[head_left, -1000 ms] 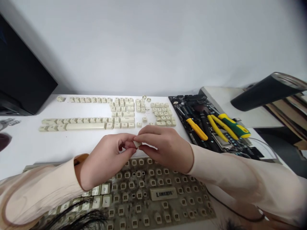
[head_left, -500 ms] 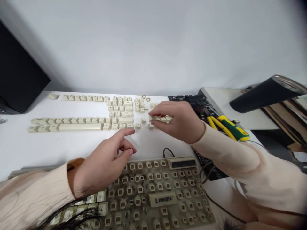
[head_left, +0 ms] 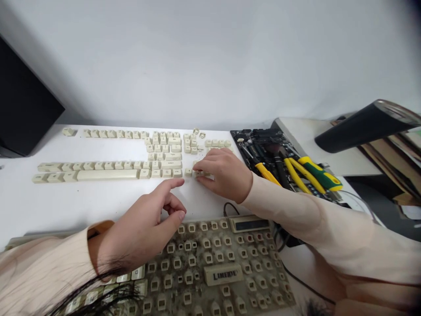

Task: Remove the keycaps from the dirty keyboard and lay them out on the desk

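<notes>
A second ago both hands met over the keyboard (head_left: 213, 259), pinching a keycap between them. Now they stand apart: the right hand (head_left: 223, 175) has moved to 2 o'clock from the left hand (head_left: 141, 228), its fingertips (head_left: 199, 169) down among the loose keycaps (head_left: 200, 174), while the left hand has drawn back, its fingers empty and half-curled.

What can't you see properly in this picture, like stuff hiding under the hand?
In the head view:
Keycaps under the right hand: fingers cover them, so their number is unclear.
Keyboard, lower left part: hidden by the left sleeve, cut off by the bottom edge.
Letters on the keycaps: too small.
Black object: cut off by the left edge.
</notes>
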`<control>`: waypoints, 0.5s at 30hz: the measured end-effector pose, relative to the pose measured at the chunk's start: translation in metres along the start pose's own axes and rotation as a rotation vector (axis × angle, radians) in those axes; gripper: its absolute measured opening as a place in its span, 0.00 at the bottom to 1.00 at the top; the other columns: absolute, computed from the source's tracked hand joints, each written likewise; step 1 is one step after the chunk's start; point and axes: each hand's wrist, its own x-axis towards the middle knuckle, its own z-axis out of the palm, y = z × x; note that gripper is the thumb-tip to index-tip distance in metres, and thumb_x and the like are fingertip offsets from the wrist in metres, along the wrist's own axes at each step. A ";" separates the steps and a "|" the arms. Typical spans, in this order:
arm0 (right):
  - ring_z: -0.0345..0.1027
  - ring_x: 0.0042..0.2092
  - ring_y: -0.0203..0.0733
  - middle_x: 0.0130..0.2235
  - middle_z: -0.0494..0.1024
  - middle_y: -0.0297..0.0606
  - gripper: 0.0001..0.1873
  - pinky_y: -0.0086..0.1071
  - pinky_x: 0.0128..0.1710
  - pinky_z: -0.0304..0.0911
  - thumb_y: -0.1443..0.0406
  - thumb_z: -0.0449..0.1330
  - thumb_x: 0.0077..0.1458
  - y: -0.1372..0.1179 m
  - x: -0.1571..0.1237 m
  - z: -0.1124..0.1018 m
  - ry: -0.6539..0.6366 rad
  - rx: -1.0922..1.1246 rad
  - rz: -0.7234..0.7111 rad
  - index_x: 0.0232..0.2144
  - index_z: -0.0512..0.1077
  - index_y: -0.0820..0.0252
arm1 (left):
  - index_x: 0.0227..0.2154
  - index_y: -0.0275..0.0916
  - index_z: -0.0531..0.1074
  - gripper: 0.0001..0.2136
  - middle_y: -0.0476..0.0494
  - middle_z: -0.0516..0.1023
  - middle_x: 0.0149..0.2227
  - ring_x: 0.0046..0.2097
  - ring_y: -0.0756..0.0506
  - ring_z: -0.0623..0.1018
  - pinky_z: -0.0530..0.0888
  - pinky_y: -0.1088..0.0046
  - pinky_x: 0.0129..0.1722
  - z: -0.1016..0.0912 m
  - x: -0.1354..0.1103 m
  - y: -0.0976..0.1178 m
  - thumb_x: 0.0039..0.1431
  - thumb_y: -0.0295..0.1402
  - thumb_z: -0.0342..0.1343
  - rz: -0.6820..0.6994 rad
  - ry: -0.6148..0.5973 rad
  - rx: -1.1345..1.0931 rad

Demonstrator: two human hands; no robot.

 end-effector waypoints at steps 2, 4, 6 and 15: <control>0.67 0.38 0.46 0.30 0.78 0.39 0.07 0.36 0.37 0.52 0.69 0.60 0.47 0.000 0.000 0.000 -0.005 -0.014 0.007 0.32 0.75 0.62 | 0.55 0.47 0.55 0.22 0.51 0.75 0.34 0.32 0.49 0.73 0.69 0.73 0.31 0.000 0.000 0.000 0.57 0.37 0.47 0.001 -0.007 -0.011; 0.66 0.38 0.46 0.31 0.78 0.39 0.07 0.36 0.37 0.51 0.68 0.60 0.47 0.000 0.001 0.000 -0.006 -0.021 0.010 0.32 0.75 0.62 | 0.55 0.48 0.55 0.22 0.52 0.75 0.34 0.32 0.49 0.73 0.69 0.73 0.31 0.001 0.000 0.001 0.57 0.36 0.47 0.004 -0.016 -0.012; 0.66 0.38 0.46 0.31 0.78 0.39 0.07 0.36 0.37 0.51 0.68 0.60 0.48 0.000 0.001 0.000 -0.006 -0.021 0.009 0.32 0.75 0.62 | 0.55 0.48 0.55 0.22 0.53 0.75 0.33 0.32 0.49 0.73 0.68 0.73 0.32 0.001 0.000 0.001 0.57 0.35 0.47 0.006 -0.025 -0.003; 0.63 0.36 0.43 0.31 0.74 0.40 0.06 0.35 0.35 0.50 0.67 0.59 0.50 0.002 0.003 0.001 -0.020 -0.059 -0.011 0.27 0.76 0.62 | 0.55 0.49 0.54 0.21 0.54 0.74 0.33 0.32 0.50 0.73 0.68 0.74 0.32 0.000 0.000 -0.002 0.58 0.36 0.46 0.004 -0.046 -0.002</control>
